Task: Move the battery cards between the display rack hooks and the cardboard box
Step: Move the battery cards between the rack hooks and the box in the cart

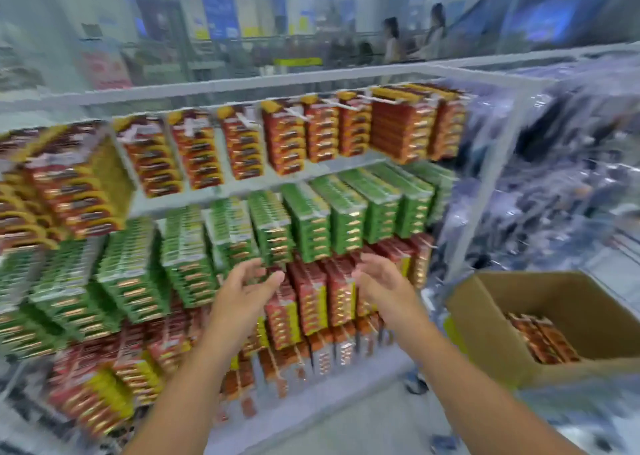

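Observation:
A white display rack point(491, 177) carries rows of battery cards on hooks: red cards on top point(284, 135), green cards in the middle point(311, 222), red and yellow cards below point(311, 298). My left hand point(247, 288) and my right hand point(379, 278) are both raised in front of the red and yellow cards, fingers relaxed, palms facing each other, holding nothing. An open cardboard box point(485, 316) stands at the lower right with red battery cards point(540, 338) lying inside. The whole view is motion-blurred.
Clear-wrapped dark goods point(554, 184) hang to the right of the rack. Behind a glass partition, two people point(412, 38) stand far off. Grey floor point(363, 420) shows between my forearms below the rack.

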The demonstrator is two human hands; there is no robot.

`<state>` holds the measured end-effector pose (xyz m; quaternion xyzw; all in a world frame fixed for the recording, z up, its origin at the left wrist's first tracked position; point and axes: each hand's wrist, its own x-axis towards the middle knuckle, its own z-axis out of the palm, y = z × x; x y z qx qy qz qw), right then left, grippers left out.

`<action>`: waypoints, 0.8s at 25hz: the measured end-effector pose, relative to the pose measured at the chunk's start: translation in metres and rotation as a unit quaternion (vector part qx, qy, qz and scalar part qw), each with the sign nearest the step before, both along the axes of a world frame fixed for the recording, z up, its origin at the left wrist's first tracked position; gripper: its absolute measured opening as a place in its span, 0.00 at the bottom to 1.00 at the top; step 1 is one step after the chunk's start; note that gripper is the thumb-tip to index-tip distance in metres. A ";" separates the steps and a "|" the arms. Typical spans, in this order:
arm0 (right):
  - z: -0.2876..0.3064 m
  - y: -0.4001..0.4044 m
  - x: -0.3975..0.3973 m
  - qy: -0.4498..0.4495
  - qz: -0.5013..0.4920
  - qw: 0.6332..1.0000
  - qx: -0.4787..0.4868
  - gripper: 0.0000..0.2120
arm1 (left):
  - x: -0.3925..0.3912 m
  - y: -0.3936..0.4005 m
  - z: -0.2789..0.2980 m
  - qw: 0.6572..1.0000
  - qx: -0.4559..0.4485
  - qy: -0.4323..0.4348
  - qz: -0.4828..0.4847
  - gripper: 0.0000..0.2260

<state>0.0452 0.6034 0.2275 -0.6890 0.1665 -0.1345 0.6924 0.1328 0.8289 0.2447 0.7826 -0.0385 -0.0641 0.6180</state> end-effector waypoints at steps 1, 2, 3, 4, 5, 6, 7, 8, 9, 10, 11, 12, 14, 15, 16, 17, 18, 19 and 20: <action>-0.005 -0.032 -0.028 -0.002 -0.026 1.000 0.002 0.12 | -0.018 -0.036 -0.001 1.000 0.002 -0.006 -0.021 0.16; -0.008 -0.059 -0.051 -0.003 -0.048 0.999 0.002 0.12 | -0.033 -0.068 -0.001 0.999 -0.003 -0.008 -0.039 0.16; -0.010 -0.087 -0.078 0.000 -0.068 0.998 -0.004 0.12 | -0.050 -0.102 -0.003 0.998 -0.013 -0.004 -0.065 0.16; -0.010 -0.112 -0.100 0.006 -0.085 0.996 -0.006 0.12 | -0.064 -0.132 -0.004 0.996 -0.019 0.001 -0.088 0.16; -0.013 -0.134 -0.118 0.011 -0.103 0.995 -0.003 0.12 | -0.077 -0.159 -0.004 0.994 -0.019 0.006 -0.109 0.16; -0.014 -0.156 -0.135 0.017 -0.124 0.992 -0.002 0.11 | -0.087 -0.184 -0.008 0.991 -0.018 0.009 -0.130 0.15; -0.015 -0.176 -0.148 0.022 -0.141 0.990 -0.002 0.10 | -0.096 -0.208 -0.012 0.988 -0.014 0.007 -0.151 0.13; -0.015 -0.198 -0.163 0.027 -0.159 0.987 -0.002 0.10 | -0.103 -0.236 -0.015 0.985 -0.011 0.007 -0.171 0.13; -0.017 -0.217 -0.173 0.034 -0.179 0.983 0.001 0.10 | -0.109 -0.260 -0.019 0.982 -0.007 0.011 -0.188 0.14; -0.019 -0.235 -0.182 0.040 -0.199 0.979 0.004 0.11 | -0.112 -0.282 -0.023 0.979 0.002 0.013 -0.202 0.15; -0.021 -0.252 -0.189 0.047 -0.215 0.975 0.007 0.11 | -0.115 -0.306 -0.027 0.976 0.011 0.016 -0.215 0.17; -0.023 -0.267 -0.194 0.058 -0.226 0.972 0.008 0.11 | -0.116 -0.327 -0.031 0.973 0.017 0.019 -0.229 0.18; -0.030 -0.305 -0.198 0.079 -0.244 0.966 0.003 0.11 | -0.113 -0.374 -0.045 0.968 0.019 0.021 -0.251 0.17; -0.034 -0.322 -0.197 0.087 -0.253 0.963 0.001 0.11 | -0.109 -0.395 -0.051 0.966 0.019 0.025 -0.256 0.17; -0.038 -0.340 -0.196 0.096 -0.263 0.960 -0.003 0.12 | -0.103 -0.415 -0.057 0.964 0.020 0.029 -0.263 0.17; -0.041 -0.357 -0.194 0.100 -0.268 0.958 -0.006 0.12 | -0.095 -0.433 -0.064 0.961 0.025 0.034 -0.272 0.18; -0.045 -0.376 -0.190 0.107 -0.274 0.956 -0.007 0.13 | -0.086 -0.453 -0.072 0.958 0.029 0.043 -0.281 0.18; -0.048 -0.392 -0.187 0.116 -0.278 0.954 -0.008 0.13 | -0.077 -0.470 -0.077 0.956 0.033 0.052 -0.287 0.18; -0.052 -0.405 -0.185 0.125 -0.280 0.952 -0.010 0.13 | -0.071 -0.483 -0.079 0.954 0.035 0.063 -0.291 0.19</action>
